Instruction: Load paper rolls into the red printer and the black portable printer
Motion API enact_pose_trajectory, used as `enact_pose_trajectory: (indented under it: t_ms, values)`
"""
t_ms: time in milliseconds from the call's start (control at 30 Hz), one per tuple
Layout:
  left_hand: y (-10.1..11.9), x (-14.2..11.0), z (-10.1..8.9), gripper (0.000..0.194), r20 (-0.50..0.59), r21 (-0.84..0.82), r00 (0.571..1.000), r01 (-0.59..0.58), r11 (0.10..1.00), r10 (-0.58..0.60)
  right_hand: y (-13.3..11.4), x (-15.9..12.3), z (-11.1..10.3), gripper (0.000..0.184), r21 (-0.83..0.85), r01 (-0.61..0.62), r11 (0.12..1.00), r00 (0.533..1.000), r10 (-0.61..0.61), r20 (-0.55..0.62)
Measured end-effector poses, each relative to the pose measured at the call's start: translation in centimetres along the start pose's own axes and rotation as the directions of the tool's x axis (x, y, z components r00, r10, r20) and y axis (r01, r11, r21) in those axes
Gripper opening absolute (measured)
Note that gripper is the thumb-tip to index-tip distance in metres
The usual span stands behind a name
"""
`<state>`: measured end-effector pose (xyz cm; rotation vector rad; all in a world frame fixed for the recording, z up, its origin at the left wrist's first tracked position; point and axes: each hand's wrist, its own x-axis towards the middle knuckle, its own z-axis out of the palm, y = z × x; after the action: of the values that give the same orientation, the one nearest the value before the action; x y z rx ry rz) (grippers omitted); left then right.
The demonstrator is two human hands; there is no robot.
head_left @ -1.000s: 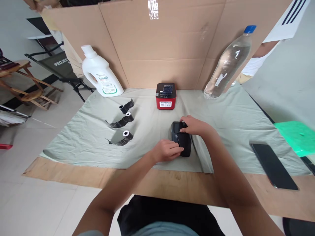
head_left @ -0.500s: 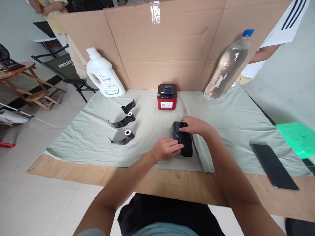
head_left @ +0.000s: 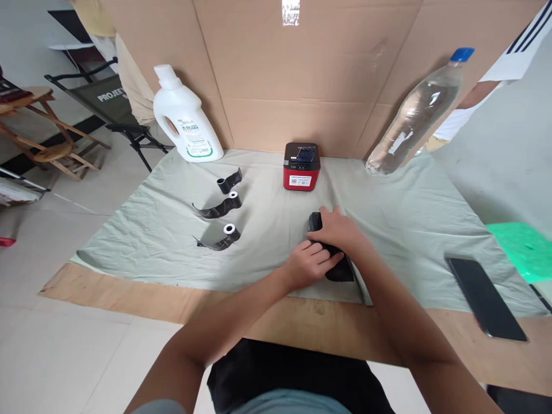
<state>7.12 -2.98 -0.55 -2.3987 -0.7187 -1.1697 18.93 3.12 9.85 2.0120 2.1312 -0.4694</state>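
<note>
A small black box-shaped device (head_left: 315, 219), perhaps a portable printer, lies on the cloth in front of me. From it a dark flat strip or cover (head_left: 341, 272) reaches towards me; I cannot tell which it is. My right hand (head_left: 338, 230) grips the device from above, thumb across its top. Close beside it, my left hand (head_left: 308, 263) has its fingers curled at the device's near part, index finger stretched along the dark piece. What the left fingertips hold is hidden. Left of the hands lie three rolls of dark paper (head_left: 232, 232) with loose ends unrolled.
A red and black box-shaped device (head_left: 301, 179) stands behind my hands. A white detergent bottle (head_left: 190, 127) and a large clear bottle (head_left: 416, 118) lean by the cardboard panel (head_left: 293, 75). A phone (head_left: 485, 296) lies at the right; a green stool (head_left: 521, 250) is beyond. People stand behind the panel.
My right hand has shifted over the middle of the device, covering more of it. The left hand has moved right, its index finger now further across. The view has also shifted slightly.
</note>
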Motion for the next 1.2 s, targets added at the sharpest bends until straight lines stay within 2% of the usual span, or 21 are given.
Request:
enact_pose_trajectory:
  t_ms: [100, 200, 300, 433, 467, 533, 633, 700, 767, 800, 833, 900, 933, 967, 1000, 1033, 1067, 1100, 1133, 1167, 1200]
  values:
    - [0.1, 0.0, -0.2, 0.033, 0.073, -0.054, 0.997, -0.009, 0.999, 0.013, -0.1, 0.2, 0.5, 0.073, 0.03, -0.001, 1.0, 0.998, 0.002, -0.057]
    - [0.6, 0.1, -0.5, 0.046, 0.316, -0.112, 0.949, 0.051, 0.992, -0.013, 1.1, 1.6, -0.2, 0.087, 0.09, 0.013, 0.996, 0.985, 0.003, -0.174]
    - [1.1, 0.2, -0.7, 0.061, 0.532, -0.168, 0.845, 0.171, 0.971, -0.057, 2.9, 4.5, -2.3, 0.084, 0.225, -0.018, 0.974, 0.951, 0.086, -0.298]
    - [1.6, 0.2, -0.8, 0.067, 0.745, -0.198, 0.661, 0.342, 0.918, -0.086, 4.7, 10.6, -4.9, 0.077, 0.252, -0.061, 0.966, 0.9, 0.162, -0.405]
    - [1.6, 0.3, -0.9, 0.068, 0.773, -0.209, 0.63, 0.372, 0.905, -0.081, 5.0, 12.3, -5.2, 0.078, 0.245, -0.07, 0.967, 0.889, 0.172, -0.424]
    - [1.5, 0.6, -1.1, 0.068, 0.795, -0.225, 0.602, 0.411, 0.884, -0.078, 5.6, 15.4, -5.4, 0.082, 0.222, -0.077, 0.972, 0.884, 0.17, -0.436]
    - [1.5, 0.8, -1.4, 0.067, 0.798, -0.236, 0.598, 0.432, 0.87, -0.08, 6.4, 18.8, -5.3, 0.083, 0.194, -0.077, 0.978, 0.899, 0.152, -0.41]
    - [1.8, 0.8, -1.6, 0.067, 0.795, -0.242, 0.601, 0.437, 0.866, -0.081, 7.0, 19.9, -5.3, 0.081, 0.194, -0.096, 0.976, 0.911, 0.165, -0.377]
    - [1.8, 0.5, -1.6, 0.066, 0.767, -0.272, 0.636, 0.439, 0.856, -0.082, 7.3, 20.1, -5.3, 0.08, 0.198, -0.122, 0.972, 0.916, 0.187, -0.354]
    - [1.6, 0.3, -1.5, 0.066, 0.728, -0.295, 0.677, 0.447, 0.845, -0.103, 7.3, 19.9, -5.2, 0.08, 0.189, -0.12, 0.975, 0.91, 0.184, -0.371]
    - [1.0, 0.1, -1.4, 0.067, 0.668, -0.32, 0.728, 0.466, 0.825, -0.152, 7.2, 19.5, -5.0, 0.081, 0.166, -0.101, 0.981, 0.897, 0.162, -0.411]
    - [-1.5, -0.1, -0.8, 0.068, 0.476, -0.366, 0.805, 0.547, 0.753, -0.354, 6.6, 18.4, -4.3, 0.086, 0.087, 0.004, 0.996, 0.859, 0.041, -0.509]
    - [-3.4, 0.0, -0.3, 0.069, 0.365, -0.389, 0.788, 0.613, 0.687, -0.496, 6.1, 17.8, -3.7, 0.089, 0.054, 0.09, 0.995, 0.841, -0.047, -0.54]
    - [-5.7, 0.3, 0.2, 0.065, 0.25, -0.414, 0.725, 0.679, 0.606, -0.642, 5.5, 17.3, -2.9, 0.092, 0.049, 0.195, 0.98, 0.828, -0.137, -0.544]
    - [-8.2, 0.7, 0.8, 0.062, 0.151, -0.46, 0.637, 0.722, 0.517, -0.756, 4.7, 16.9, -2.0, 0.095, 0.093, 0.304, 0.948, 0.819, -0.21, -0.535]
    - [-10.8, 1.2, 1.5, 0.06, 0.111, -0.515, 0.519, 0.759, 0.398, -0.847, 4.0, 16.7, -1.1, 0.097, 0.183, 0.402, 0.897, 0.81, -0.255, -0.528]
    - [-13.2, 1.7, 2.2, 0.06, 0.137, -0.564, 0.404, 0.783, 0.264, -0.905, 3.1, 16.6, -0.1, 0.099, 0.298, 0.48, 0.825, 0.799, -0.27, -0.538]
    - [-15.4, 2.3, 3.0, 0.062, 0.193, -0.604, 0.326, 0.783, 0.15, -0.926, 2.4, 16.7, 0.7, 0.103, 0.405, 0.523, 0.75, 0.79, -0.248, -0.561]
    - [-17.2, 2.9, 3.8, 0.064, 0.251, -0.625, 0.286, 0.778, 0.071, -0.925, 1.7, 16.9, 1.4, 0.106, 0.491, 0.541, 0.683, 0.787, -0.205, -0.581]
    - [-18.6, 3.4, 4.6, 0.065, 0.297, -0.64, 0.288, 0.768, 0.034, -0.91, 1.0, 17.2, 2.0, 0.108, 0.557, 0.539, 0.632, 0.791, -0.154, -0.591]
    - [-19.4, 3.9, 5.2, 0.066, 0.327, -0.664, 0.321, 0.748, 0.026, -0.889, 0.5, 17.5, 2.4, 0.11, 0.599, 0.528, 0.602, 0.797, -0.11, -0.593]
